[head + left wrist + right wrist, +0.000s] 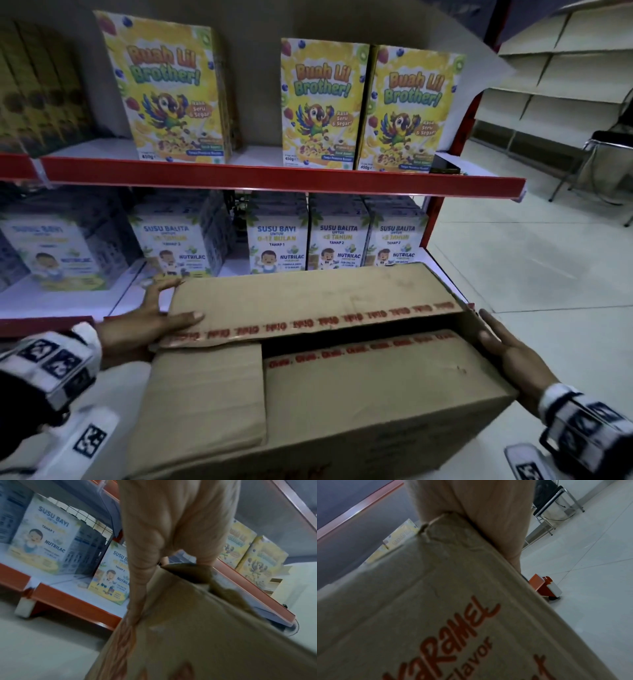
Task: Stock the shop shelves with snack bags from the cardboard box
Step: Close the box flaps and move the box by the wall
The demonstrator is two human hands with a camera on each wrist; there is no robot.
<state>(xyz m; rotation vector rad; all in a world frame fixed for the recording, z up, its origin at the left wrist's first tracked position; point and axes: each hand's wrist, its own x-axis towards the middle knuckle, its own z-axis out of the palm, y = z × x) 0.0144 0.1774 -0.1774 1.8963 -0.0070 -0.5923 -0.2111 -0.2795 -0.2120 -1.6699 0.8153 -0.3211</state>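
Observation:
I hold a brown cardboard box (342, 394) between both hands, in front of the shop shelves. Its top flaps, edged with red printed tape, lie almost closed, with a dark gap (342, 337) between them. No snack bags show. My left hand (150, 318) presses the box's left end, fingers stretched out along it and thumb lying on the far flap. My right hand (507, 353) lies flat against the right end with straight fingers. The wrist views show the left hand (171, 520) and right hand (488, 513) against the box (205, 635) (436, 601), which is printed in orange.
Yellow cereal boxes (322, 102) stand on the upper shelf, above its red edge (274, 178). Blue-and-white milk boxes (277, 236) fill the lower shelf just beyond the carton. A cream shelving unit (565, 68) and a metal-legged chair (609, 144) stand on the tiled floor to the right.

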